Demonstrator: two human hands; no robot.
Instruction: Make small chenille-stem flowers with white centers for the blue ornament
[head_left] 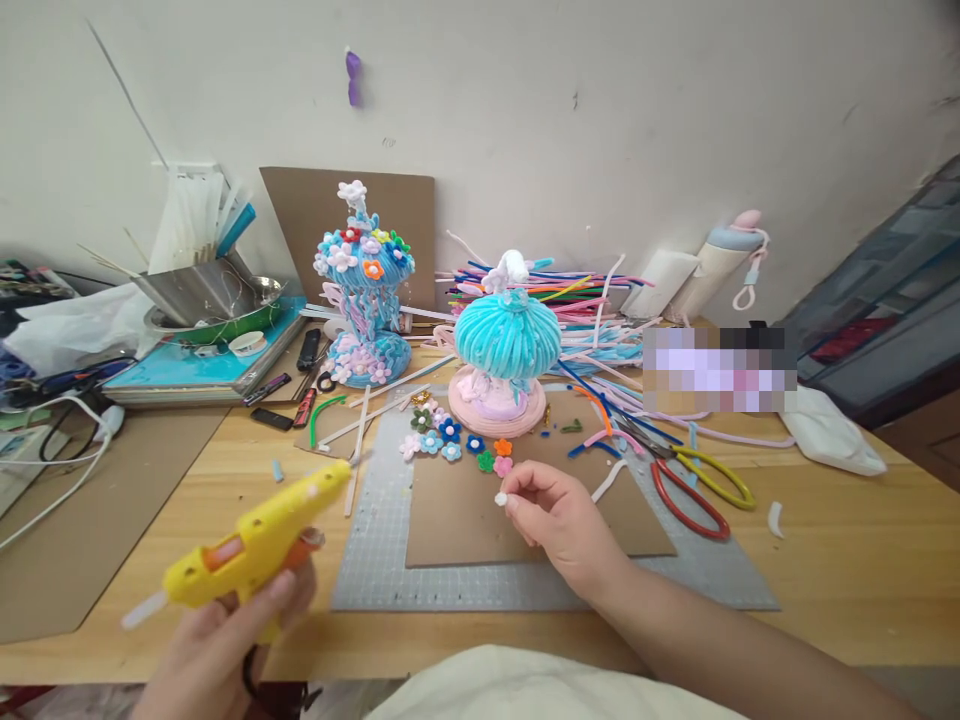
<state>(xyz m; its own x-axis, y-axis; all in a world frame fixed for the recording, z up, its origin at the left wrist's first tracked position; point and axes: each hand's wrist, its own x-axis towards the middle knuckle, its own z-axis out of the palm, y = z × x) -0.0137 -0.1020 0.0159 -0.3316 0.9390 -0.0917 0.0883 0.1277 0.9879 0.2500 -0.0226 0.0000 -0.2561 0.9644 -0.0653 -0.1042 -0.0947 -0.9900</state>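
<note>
My left hand [232,635] is wrapped round the grip of a yellow hot glue gun [259,530], its nozzle angled up and to the right. Between thumb and fingertips, my right hand [555,520] pinches a small white fuzzy piece [501,499], perhaps a flower, above a cardboard sheet [457,530]. Behind it, several small colourful pipe-cleaner flowers [450,430] lie in a cluster. A turquoise fuzzy dome [508,338] stands on a round pink base [497,405] just beyond. To its left is a similar blue model [364,270] covered in flowers.
A grey cutting mat [375,560] lies under the cardboard. Red-and-yellow-handled scissors [694,490] rest at right, near pipe-cleaner scraps [600,435]. Bundled pipe cleaners [540,290] lie along the wall. A metal bowl [202,295] sits on books [180,380] at left, with a white cable [82,490] nearby.
</note>
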